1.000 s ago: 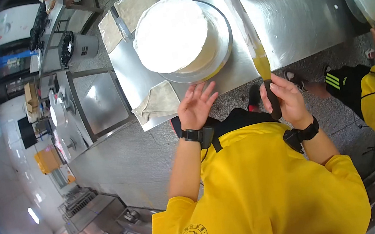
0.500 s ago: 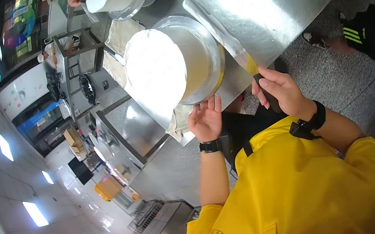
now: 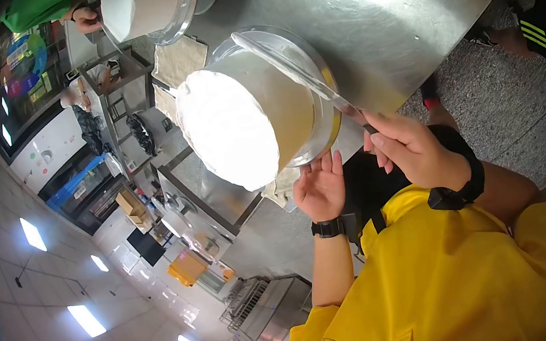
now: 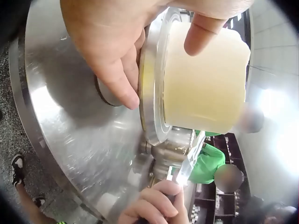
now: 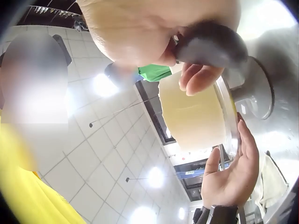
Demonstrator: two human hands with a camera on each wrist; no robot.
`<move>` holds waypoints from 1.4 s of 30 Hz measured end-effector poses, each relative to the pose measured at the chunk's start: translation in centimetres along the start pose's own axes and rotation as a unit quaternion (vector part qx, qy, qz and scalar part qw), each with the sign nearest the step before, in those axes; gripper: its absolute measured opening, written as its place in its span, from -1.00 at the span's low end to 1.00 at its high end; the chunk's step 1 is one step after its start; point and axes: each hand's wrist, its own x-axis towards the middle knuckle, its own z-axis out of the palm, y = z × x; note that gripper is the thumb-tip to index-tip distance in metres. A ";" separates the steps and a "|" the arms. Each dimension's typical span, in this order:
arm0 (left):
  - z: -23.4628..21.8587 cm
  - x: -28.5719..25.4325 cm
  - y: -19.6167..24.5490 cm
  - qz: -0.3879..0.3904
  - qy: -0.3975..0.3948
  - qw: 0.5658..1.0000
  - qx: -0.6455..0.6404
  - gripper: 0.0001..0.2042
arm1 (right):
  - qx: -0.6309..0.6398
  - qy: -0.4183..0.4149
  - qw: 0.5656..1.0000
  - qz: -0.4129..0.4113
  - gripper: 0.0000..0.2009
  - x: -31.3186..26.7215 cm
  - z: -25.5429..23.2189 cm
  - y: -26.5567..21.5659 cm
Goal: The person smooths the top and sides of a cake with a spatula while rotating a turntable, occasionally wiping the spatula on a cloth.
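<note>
A tall cream-covered cake [image 3: 229, 131], white and bright on top, stands on a metal turntable [image 3: 325, 72]. My right hand [image 3: 420, 150] grips the dark handle [image 5: 210, 44] of a long icing spatula [image 3: 286, 64]. Its cream-smeared blade slants across the turntable and overlaps the cake's side in the head view. At the turntable's near edge is my left hand [image 3: 321, 191], palm up. In the left wrist view its fingers [image 4: 124, 86] extend along the underside of the rim, and the thumb [image 4: 203, 32] is raised apart in front of the cake.
Another white cake [image 3: 142, 7] stands on a turntable at the upper left, beside a person in green [image 3: 34, 12]. Folded cloths [image 3: 177, 62] lie on the steel table [image 3: 394, 42]. Someone in black shorts [image 3: 540, 35] stands beyond the table's right edge.
The head view has turned. My right hand has brought the spatula from beside the turntable over to the cake's side. My left hand has moved up to the turntable's rim.
</note>
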 end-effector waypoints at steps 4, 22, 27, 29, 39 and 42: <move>1.2 -0.6 0.1 -0.012 -0.001 1.000 0.015 -0.46 | -0.001 -0.012 1.000 0.008 -0.55 0.2 -0.1 -0.4; 1.9 -0.8 -1.5 -0.065 -0.051 0.996 0.023 -0.55 | -0.087 0.047 0.990 -0.099 -0.62 0.8 2.8 -0.5; 2.1 -0.6 -1.9 -0.058 -0.056 0.997 0.015 -0.51 | -0.078 0.049 0.991 -0.095 -0.62 1.3 2.9 -0.9; 2.9 -0.6 -2.0 -0.070 -0.072 0.995 0.021 -0.46 | -0.081 0.055 0.990 -0.099 -0.62 1.6 3.0 -0.7; 2.4 -0.9 -1.8 -0.069 -0.052 0.993 0.086 -0.36 | -0.150 0.055 0.981 -0.106 -0.52 2.7 2.6 -1.9; 1.7 -1.0 -1.5 -0.069 -0.060 0.993 0.075 -0.37 | -0.186 0.044 0.973 -0.129 -0.49 3.0 2.2 -1.5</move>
